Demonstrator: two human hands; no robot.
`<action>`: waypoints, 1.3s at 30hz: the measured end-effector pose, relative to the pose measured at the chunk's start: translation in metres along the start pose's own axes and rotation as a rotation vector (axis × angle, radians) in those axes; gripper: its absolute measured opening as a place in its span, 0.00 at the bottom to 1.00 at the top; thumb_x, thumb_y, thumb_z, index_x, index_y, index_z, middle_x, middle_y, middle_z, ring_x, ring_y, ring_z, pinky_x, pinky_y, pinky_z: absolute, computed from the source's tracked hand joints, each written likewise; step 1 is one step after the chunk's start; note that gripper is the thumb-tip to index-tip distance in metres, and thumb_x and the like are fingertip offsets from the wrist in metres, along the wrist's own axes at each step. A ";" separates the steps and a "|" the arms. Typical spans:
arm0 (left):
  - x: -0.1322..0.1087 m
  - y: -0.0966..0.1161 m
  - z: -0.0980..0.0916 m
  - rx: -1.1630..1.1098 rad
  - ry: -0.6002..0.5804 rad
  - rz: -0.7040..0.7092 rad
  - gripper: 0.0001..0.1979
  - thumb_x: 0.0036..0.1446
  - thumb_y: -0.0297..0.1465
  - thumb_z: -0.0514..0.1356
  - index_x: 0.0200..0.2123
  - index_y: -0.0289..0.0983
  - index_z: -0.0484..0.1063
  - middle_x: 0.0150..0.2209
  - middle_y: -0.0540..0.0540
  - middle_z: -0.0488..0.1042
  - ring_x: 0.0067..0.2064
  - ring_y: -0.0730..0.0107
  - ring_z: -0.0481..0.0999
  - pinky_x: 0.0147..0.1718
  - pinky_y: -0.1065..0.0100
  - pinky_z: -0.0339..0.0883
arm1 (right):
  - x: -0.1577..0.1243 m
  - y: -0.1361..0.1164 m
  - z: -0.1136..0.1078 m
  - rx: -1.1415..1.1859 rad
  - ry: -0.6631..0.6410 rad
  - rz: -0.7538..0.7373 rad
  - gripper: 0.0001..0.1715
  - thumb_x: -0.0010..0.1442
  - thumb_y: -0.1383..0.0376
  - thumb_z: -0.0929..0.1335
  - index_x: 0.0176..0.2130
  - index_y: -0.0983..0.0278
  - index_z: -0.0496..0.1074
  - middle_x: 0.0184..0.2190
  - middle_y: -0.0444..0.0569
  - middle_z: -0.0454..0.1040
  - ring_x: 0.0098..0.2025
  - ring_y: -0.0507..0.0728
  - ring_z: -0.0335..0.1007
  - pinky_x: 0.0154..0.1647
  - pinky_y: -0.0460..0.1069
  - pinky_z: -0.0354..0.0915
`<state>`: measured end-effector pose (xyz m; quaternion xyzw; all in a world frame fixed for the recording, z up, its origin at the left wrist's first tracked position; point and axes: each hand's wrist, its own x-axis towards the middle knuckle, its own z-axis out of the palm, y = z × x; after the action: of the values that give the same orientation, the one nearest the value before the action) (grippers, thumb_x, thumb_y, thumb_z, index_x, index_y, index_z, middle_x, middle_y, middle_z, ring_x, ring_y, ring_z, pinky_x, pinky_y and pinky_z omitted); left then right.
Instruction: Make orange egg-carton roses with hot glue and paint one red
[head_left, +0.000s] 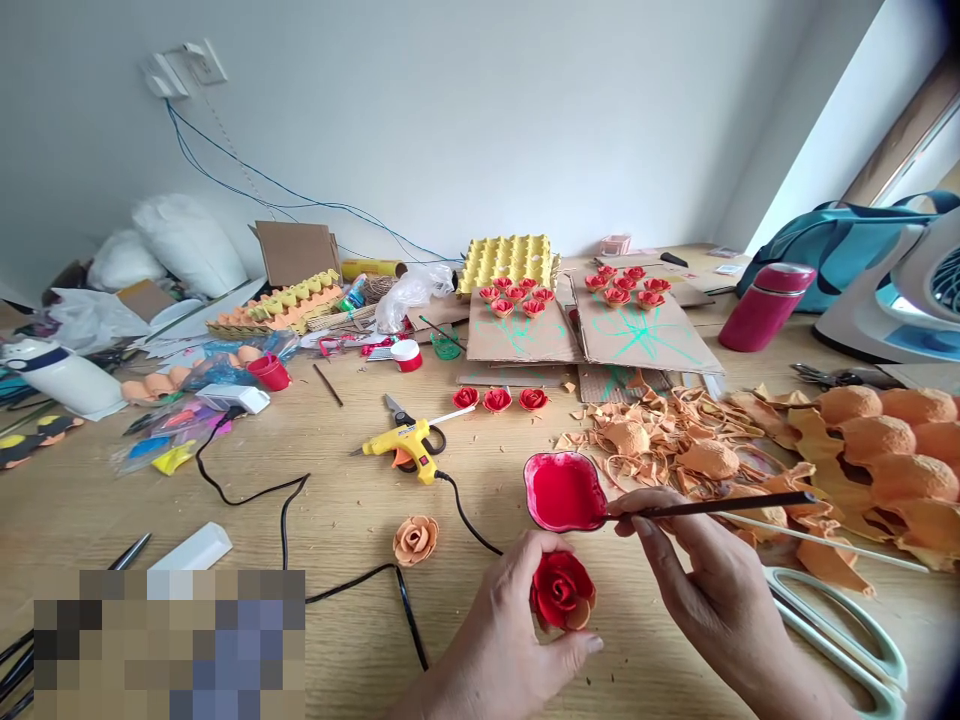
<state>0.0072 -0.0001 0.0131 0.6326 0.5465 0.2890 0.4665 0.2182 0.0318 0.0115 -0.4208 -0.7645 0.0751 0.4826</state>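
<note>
My left hand holds a paper rose between thumb and fingers; it is mostly red, with orange showing on its lower petals. My right hand grips a dark-handled brush in a pinch. The brush tip reaches the right edge of a small dish of red paint. An unpainted orange rose lies to the left of my left hand. Beyond the dish, three red roses sit in a row on the table.
A yellow glue gun lies over dark scissors, its black cord trailing forward. Orange carton scraps and egg cartons cover the right side. Green-handled scissors are beside my right wrist. Cardboard sheets bearing red roses stand behind.
</note>
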 end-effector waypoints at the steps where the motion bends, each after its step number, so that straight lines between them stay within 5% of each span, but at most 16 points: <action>1: 0.000 0.001 -0.001 -0.006 0.003 -0.002 0.27 0.45 0.23 0.72 0.49 0.40 0.72 0.45 0.46 0.80 0.44 0.60 0.76 0.49 0.64 0.68 | 0.000 0.000 0.000 0.004 -0.001 0.002 0.09 0.74 0.69 0.64 0.48 0.59 0.73 0.34 0.45 0.78 0.35 0.51 0.79 0.39 0.42 0.72; 14: 0.004 0.000 -0.003 -0.269 -0.026 -0.012 0.29 0.45 0.22 0.70 0.51 0.39 0.70 0.39 0.49 0.74 0.37 0.69 0.72 0.34 0.73 0.69 | -0.003 0.004 0.000 0.081 0.015 0.121 0.08 0.73 0.67 0.65 0.46 0.58 0.75 0.33 0.43 0.80 0.33 0.50 0.80 0.36 0.42 0.74; 23: 0.002 -0.007 -0.002 -0.128 0.085 0.128 0.27 0.49 0.20 0.66 0.54 0.42 0.70 0.45 0.47 0.77 0.41 0.66 0.76 0.37 0.72 0.71 | -0.008 -0.011 -0.008 0.446 0.244 0.306 0.09 0.75 0.61 0.66 0.47 0.56 0.77 0.41 0.46 0.81 0.39 0.52 0.80 0.44 0.44 0.78; 27: 0.003 -0.012 -0.001 -0.058 0.199 0.241 0.27 0.51 0.20 0.65 0.55 0.42 0.69 0.47 0.46 0.78 0.47 0.64 0.78 0.47 0.67 0.72 | -0.014 -0.016 -0.010 0.595 0.240 0.282 0.09 0.75 0.65 0.66 0.48 0.56 0.77 0.44 0.46 0.80 0.41 0.52 0.80 0.49 0.45 0.77; 39: 0.003 -0.009 -0.003 -0.188 0.201 0.150 0.23 0.54 0.26 0.67 0.52 0.40 0.68 0.45 0.44 0.80 0.47 0.61 0.80 0.38 0.70 0.73 | -0.011 -0.018 -0.010 0.416 0.110 0.121 0.13 0.75 0.67 0.64 0.50 0.55 0.77 0.40 0.45 0.81 0.43 0.54 0.81 0.50 0.46 0.77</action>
<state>0.0016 0.0031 0.0058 0.5930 0.5121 0.4349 0.4438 0.2178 0.0099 0.0182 -0.3604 -0.6785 0.2371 0.5946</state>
